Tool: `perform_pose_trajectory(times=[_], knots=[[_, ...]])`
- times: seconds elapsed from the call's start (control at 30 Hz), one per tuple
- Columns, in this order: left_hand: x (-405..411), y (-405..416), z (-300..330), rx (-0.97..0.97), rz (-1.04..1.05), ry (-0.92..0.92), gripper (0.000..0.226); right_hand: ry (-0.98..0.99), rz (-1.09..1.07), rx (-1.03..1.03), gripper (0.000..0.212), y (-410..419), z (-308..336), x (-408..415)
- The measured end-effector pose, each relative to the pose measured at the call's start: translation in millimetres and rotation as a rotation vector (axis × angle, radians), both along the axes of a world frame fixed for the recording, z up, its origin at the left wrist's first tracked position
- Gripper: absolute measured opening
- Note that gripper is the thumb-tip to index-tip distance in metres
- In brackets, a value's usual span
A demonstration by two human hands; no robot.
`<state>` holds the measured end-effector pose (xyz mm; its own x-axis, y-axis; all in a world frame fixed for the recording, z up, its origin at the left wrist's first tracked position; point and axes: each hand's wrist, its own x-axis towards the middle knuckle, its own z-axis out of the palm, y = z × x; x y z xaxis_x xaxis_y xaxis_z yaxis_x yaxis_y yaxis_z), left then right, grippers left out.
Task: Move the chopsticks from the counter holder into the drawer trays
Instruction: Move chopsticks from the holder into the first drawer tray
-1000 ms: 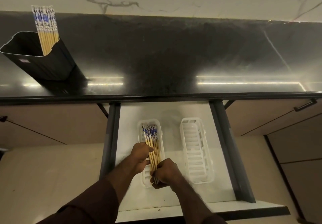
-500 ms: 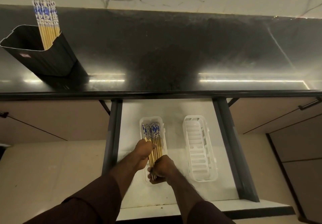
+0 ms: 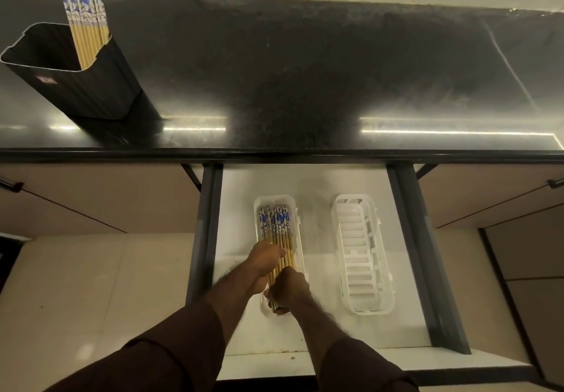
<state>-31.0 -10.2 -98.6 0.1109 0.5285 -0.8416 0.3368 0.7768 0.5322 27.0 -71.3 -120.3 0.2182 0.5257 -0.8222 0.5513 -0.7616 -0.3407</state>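
Both my hands, left (image 3: 266,265) & right (image 3: 288,291), have fingers closed round a chopstick bundle (image 3: 279,239) lying in the left tray (image 3: 297,224) in the drawer (image 3: 305,181): yellow shafts, blue-white patterned tops. More stand in the black holder (image 3: 91,86) on the bench (image 3: 305,71).

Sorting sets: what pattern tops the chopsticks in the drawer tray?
Blue-and-white floral print on the chopsticks; head view.
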Motion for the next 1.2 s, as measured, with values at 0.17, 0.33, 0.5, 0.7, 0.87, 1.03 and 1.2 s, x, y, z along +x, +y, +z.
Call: perform_pose_trajectory(times=[0.17, 0.33, 0.5, 0.7, 0.87, 1.03, 1.2], knots=[[-1, 0, -5, -0.042, 0.040, 0.004, 0.039, -0.069, 0.079, 0.058, 0.041, -3, -11, -3], [-2, 0, -10, -0.064, 0.077, -0.015, 0.040, -0.103, 0.108, 0.171, 0.030, -8, -16, -9], [-2, 2, -11, -0.084, 0.140, -0.091, 0.034, -0.129, 0.102, 0.197, 0.028, -9, -16, -13], [-2, 3, -8, -0.104, 0.161, -0.120, 0.031, -0.159, 0.073, 0.196, 0.029, -6, -11, -9], [-2, 3, -9, -0.127, 0.170, -0.130, 0.032, -0.145, -0.037, 0.212, 0.030, -9, -13, -13], [-3, 3, -5, -0.132, 0.160, -0.147, 0.030, -0.151, 0.096, 0.224, 0.022, -6, -6, -8], [-2, 5, 4, -0.133, 0.208, -0.197, 0.027, -0.159, 0.189, 0.295, 0.026, 11, 15, 4]])
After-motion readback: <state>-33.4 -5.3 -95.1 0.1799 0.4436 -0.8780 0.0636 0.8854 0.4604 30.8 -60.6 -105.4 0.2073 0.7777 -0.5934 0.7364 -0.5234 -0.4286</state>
